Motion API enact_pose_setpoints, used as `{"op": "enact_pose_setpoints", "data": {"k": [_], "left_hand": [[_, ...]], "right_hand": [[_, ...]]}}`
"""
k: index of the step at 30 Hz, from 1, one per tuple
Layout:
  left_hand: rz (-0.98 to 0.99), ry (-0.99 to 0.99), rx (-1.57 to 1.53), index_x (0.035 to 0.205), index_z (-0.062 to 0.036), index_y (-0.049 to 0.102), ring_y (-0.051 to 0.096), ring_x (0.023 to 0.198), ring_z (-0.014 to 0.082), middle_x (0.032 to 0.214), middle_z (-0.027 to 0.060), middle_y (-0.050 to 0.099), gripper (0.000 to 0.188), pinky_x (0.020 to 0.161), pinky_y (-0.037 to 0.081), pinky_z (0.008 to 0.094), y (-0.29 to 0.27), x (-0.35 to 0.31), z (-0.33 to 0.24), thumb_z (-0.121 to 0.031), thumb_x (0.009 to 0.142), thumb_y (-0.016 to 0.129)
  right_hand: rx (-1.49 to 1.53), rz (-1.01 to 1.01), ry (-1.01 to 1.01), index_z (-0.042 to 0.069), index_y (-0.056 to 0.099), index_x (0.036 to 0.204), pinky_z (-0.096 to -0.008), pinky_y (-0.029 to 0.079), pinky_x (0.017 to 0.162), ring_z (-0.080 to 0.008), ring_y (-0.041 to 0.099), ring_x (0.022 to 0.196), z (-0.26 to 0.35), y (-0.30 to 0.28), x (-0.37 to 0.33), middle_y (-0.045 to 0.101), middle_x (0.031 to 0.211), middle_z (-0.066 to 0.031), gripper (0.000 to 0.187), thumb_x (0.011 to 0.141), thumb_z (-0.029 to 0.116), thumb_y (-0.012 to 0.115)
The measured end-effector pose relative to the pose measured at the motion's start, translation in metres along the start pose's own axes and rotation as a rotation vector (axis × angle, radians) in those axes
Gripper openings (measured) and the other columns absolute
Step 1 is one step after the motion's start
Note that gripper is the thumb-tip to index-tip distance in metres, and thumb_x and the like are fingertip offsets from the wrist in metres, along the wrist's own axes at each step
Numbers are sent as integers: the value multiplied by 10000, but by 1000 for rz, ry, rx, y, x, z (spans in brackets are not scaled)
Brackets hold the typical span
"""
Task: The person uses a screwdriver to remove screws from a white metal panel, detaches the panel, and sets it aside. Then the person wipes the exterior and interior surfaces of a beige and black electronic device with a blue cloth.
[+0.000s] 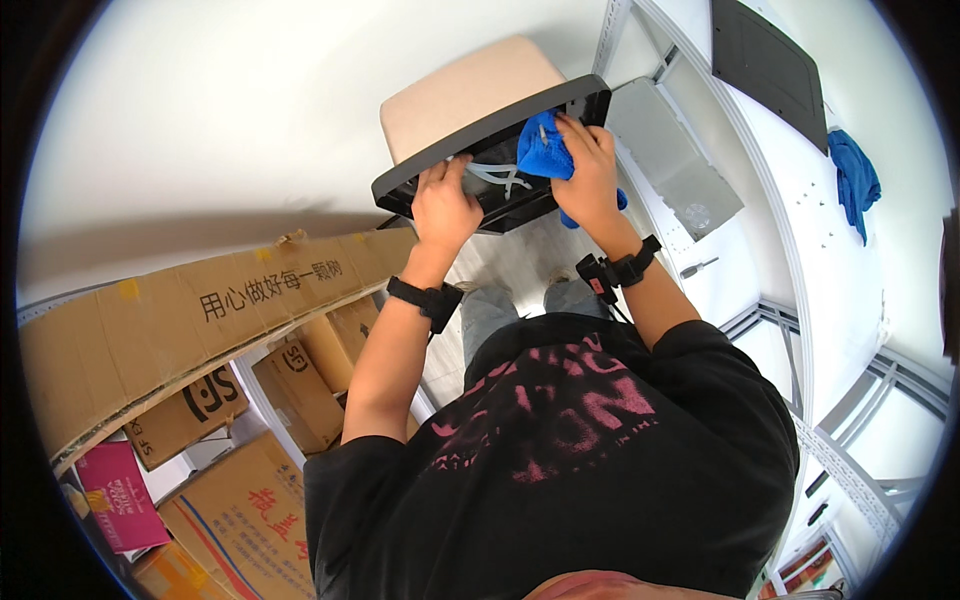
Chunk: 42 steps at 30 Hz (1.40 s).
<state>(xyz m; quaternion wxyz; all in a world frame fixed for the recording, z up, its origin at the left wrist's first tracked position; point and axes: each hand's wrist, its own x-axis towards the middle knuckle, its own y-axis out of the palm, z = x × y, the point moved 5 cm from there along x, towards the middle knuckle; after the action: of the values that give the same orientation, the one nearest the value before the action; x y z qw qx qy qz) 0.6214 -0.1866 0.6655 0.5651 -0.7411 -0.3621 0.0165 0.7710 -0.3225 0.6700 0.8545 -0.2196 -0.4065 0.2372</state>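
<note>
A boxy housing (470,90) with a beige body and a dark rim is tilted so that its open, dark inside faces me. Several whitish tubes (500,175) lie inside it. My left hand (447,205) grips the rim at the left, with the fingertips over the edge. In my right hand (590,170) is a bunched blue cloth (543,148), held against the inside of the rim on the right. More blue cloth hangs below that hand. What bears the housing's weight cannot be made out.
On the left, a shelf edged with a cardboard strip (230,290) holds several cartons (250,510) and a pink box (122,495). To the right, a white bench carries a dark panel (770,65), another blue cloth (853,180), a screwdriver (698,267) and small scattered screws.
</note>
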Motion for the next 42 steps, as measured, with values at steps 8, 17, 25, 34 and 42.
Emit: {"op": "enact_pose_setpoints", "data": {"k": [8, 17, 25, 34, 42], "left_hand": [[8, 1, 5, 1088, -66, 629, 567, 967, 346, 969, 152, 621, 482, 849, 490, 411, 1, -1, -5, 16, 621, 541], [-24, 52, -39, 1151, -47, 612, 546, 1006, 396, 1033, 190, 617, 413, 927, 437, 432, 0, -4, -12, -88, 740, 634], [-13, 16, -83, 1139, -64, 643, 597, 948, 402, 1062, 222, 629, 327, 857, 478, 428, 11, 18, -17, -83, 812, 630], [-32, 94, -154, 1228, -106, 602, 592, 929, 386, 966, 211, 640, 441, 838, 476, 428, 11, 9, -16, 10, 804, 578], [-316, 158, -289, 948, -26, 683, 632, 682, 259, 796, 121, 671, 244, 667, 502, 310, -80, -38, 5, 79, 755, 578]], "right_hand": [[-7, 46, -12, 1, 604, 1122, -397, 422, 931, -366, 495, 1028, -2, 14, 0, 606, 1204, -123, 569, 558, -67, 577], [4, -93, 52, -16, 606, 1090, -412, 428, 912, -365, 517, 1015, -12, -21, -17, 591, 1177, -160, 495, 597, -44, 631], [41, -1, -2, -10, 608, 1064, -415, 435, 887, -377, 512, 998, -8, -24, -37, 574, 1126, -145, 498, 567, -40, 601], [148, 198, -57, -18, 616, 1071, -422, 429, 901, -377, 500, 1019, 12, 1, -61, 554, 1160, -163, 506, 566, -36, 597], [214, 278, -160, -16, 609, 1101, -423, 425, 913, -362, 493, 1033, 40, 23, -47, 547, 1227, -130, 546, 557, -68, 592]]}}
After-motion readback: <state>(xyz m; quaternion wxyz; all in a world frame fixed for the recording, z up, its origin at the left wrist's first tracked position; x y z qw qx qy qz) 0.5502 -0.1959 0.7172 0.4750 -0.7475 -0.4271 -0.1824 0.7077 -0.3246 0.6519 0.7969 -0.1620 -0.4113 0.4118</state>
